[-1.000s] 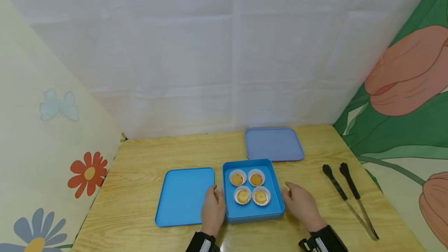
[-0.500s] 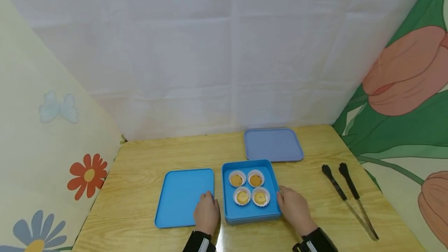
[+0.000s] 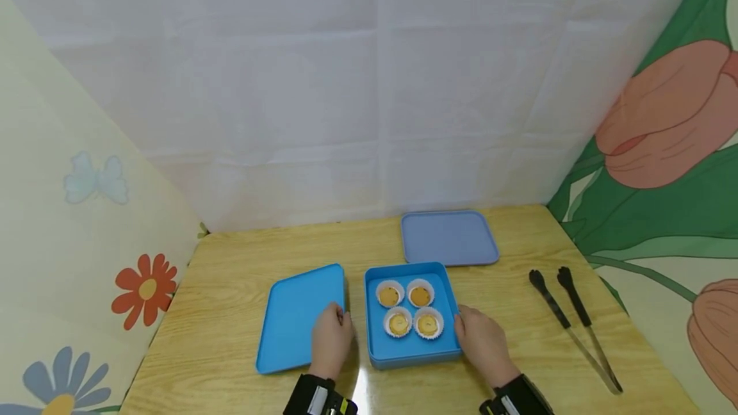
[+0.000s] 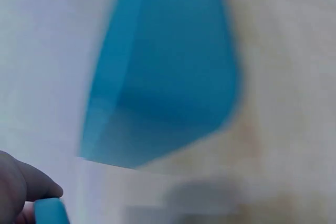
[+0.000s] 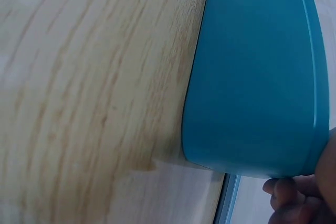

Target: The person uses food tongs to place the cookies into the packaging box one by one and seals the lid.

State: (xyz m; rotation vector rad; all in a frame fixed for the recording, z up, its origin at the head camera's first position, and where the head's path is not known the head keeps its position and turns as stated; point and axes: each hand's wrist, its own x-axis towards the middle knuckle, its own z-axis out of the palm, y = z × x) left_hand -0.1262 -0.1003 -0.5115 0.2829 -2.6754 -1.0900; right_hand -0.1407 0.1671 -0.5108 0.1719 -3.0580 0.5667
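Now, with the left hand [image 3: 330,340] pinching the tilted blue lid [image 3: 300,319] by its near-right edge, and the right hand [image 3: 483,343] bracing the box [image 3: 412,354] beside it, I'd lift the lid level.

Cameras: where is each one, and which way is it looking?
Head: on the head, looking forward and down at the table; both hands and cuffs show.
Left wrist: on the left wrist, facing the blurred lid; a fingertip shows.
Right wrist: on the right wrist, facing the box; fingertips show.
Head and right wrist share the box.
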